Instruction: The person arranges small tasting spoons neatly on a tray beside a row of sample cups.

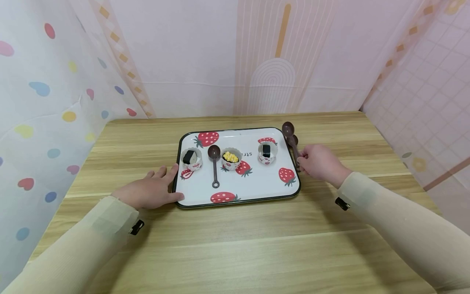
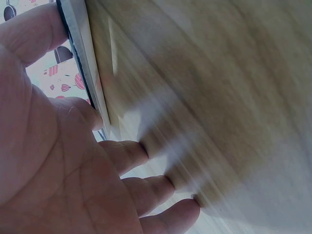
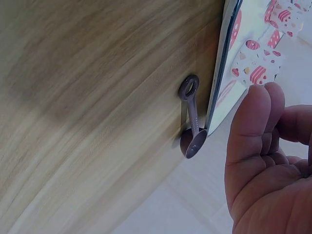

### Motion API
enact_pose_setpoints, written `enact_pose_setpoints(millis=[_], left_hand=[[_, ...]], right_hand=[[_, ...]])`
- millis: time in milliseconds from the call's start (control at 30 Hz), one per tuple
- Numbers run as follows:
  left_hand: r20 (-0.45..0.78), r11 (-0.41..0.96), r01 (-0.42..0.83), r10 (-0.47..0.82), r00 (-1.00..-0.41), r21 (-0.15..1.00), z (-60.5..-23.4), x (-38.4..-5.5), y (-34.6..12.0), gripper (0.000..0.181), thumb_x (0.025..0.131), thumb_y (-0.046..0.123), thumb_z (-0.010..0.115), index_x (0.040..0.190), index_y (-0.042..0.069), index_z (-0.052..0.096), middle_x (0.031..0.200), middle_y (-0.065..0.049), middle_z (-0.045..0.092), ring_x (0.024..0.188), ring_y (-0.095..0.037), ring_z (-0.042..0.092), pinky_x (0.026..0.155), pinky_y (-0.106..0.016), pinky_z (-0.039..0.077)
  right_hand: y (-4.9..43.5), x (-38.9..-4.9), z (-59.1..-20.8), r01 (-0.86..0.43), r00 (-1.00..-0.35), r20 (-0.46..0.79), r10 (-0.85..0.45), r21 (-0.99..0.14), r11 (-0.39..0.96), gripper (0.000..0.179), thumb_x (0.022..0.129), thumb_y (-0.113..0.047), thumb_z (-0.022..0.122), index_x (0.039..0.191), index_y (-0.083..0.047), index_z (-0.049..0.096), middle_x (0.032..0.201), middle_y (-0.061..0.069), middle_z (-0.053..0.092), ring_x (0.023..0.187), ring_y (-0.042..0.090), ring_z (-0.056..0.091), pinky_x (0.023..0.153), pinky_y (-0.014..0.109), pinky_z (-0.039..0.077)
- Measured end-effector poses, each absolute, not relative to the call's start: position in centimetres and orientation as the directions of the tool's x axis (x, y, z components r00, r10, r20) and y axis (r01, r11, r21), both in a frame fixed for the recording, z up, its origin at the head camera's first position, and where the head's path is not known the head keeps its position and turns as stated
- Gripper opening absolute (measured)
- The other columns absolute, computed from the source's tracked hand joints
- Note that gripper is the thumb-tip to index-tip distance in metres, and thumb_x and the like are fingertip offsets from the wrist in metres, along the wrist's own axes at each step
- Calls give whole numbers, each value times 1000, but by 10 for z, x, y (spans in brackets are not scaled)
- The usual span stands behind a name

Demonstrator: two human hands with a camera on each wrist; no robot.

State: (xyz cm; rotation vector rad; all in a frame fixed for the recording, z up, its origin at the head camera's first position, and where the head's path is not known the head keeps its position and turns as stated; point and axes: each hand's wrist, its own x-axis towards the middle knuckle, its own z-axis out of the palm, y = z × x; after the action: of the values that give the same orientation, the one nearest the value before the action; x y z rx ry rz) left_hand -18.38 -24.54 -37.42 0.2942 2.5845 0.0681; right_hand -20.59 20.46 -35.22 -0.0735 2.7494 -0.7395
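My right hand (image 1: 321, 162) pinches the handle of a brown measuring spoon (image 1: 288, 129) above the tray's right edge, its bowl pointing away. A second brown measuring spoon (image 3: 192, 122) lies on the table close beside that edge. In the right wrist view the pinched spoon is hidden by the fingers. My left hand (image 1: 150, 192) rests at the left edge of the white strawberry-print tray (image 1: 253, 188), thumb over the rim and the other fingers spread. On the tray lies another brown measuring spoon (image 1: 215, 167), between two paper cups.
The left paper cup (image 1: 192, 164) and right paper cup (image 1: 267, 159) each hold a black-and-white rice-ball-like piece. The middle cup (image 1: 231, 164) has yellow bits on top. Under the tray is a wooden table (image 1: 235, 245), with printed curtains (image 1: 183, 57) behind and at both sides.
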Motion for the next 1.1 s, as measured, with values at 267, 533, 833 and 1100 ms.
enact_pose_setpoints(millis=[267,533,833,1100], left_hand=[[-503,974,197,226,-834,111,-372,-183,-245,109,99,70,55,169,2,6,167,-43,12,147,-72,18,110,-80,34],[-502,974,200,228,-834,110,-373,-183,-245,110,98,71,55,169,2,6,166,-43,12,147,-72,18,110,-80,34],[-504,974,199,226,-834,107,-374,-184,-246,109,99,71,54,169,2,6,166,-44,12,147,-71,18,111,-80,33],[-504,974,197,225,-834,109,-374,-183,-246,109,99,71,54,169,3,6,167,-43,11,148,-71,17,112,-80,32]], right_hand=[[202,-203,-352,-18,-959,-238,-155,-493,870,25,106,-14,53,111,4,70,83,14,74,63,15,61,56,27,49],[199,-201,-353,-50,-962,-212,-171,-479,876,26,105,-14,54,112,5,71,77,12,72,59,13,56,54,26,45],[195,-199,-354,-39,-957,-230,-176,-502,864,25,106,-15,55,111,4,70,76,11,70,59,13,57,54,27,47],[194,-199,-356,-30,-952,-253,-173,-486,873,25,106,-16,54,112,3,70,75,9,70,58,13,56,53,27,46]])
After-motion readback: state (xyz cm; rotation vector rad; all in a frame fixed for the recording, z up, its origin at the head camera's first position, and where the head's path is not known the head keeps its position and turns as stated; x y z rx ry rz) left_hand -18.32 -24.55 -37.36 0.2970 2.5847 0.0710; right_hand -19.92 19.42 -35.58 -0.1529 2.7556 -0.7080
